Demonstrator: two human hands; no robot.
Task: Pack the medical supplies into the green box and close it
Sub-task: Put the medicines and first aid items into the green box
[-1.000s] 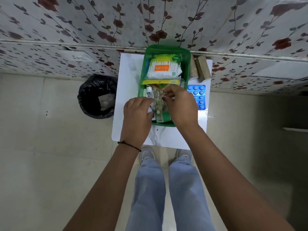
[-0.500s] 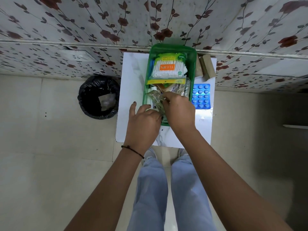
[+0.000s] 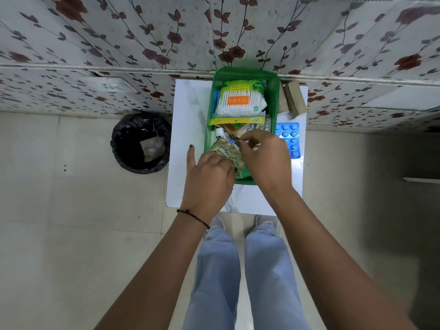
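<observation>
Presently, taking the green box (image 3: 273,96) as the landmark: it stands open at the far middle of the white counter (image 3: 188,129), its far end against the flowered wall (image 3: 119,44).

Inside the box, far half: a packet of cotton swabs (image 3: 240,101) with an orange label, lying flat, with a yellow strip along its near edge. Near half: a clear bag of pale capsules (image 3: 223,148), with a small white tube (image 3: 220,132) just beyond it and some crinkled clear wrappers beside that.

My left hand (image 3: 209,182) rests at the box's near left corner, fingers curled down onto the bag's near end, forefinger stretched out along the outside of the left wall. My right hand (image 3: 264,160) is over the near right part of the box, thumb and fingers pinched shut on the bag's top edge; a small blue thing shows at the pinch, possibly a clip, though I cannot tell.

Right of the box, on the counter: a blue blister pack of tablets (image 3: 289,136), partly under my right hand. Beyond that, by the wall: two tan rolls (image 3: 294,98).

Left of the box, on the floor: a bin with a black liner (image 3: 140,141).
</observation>
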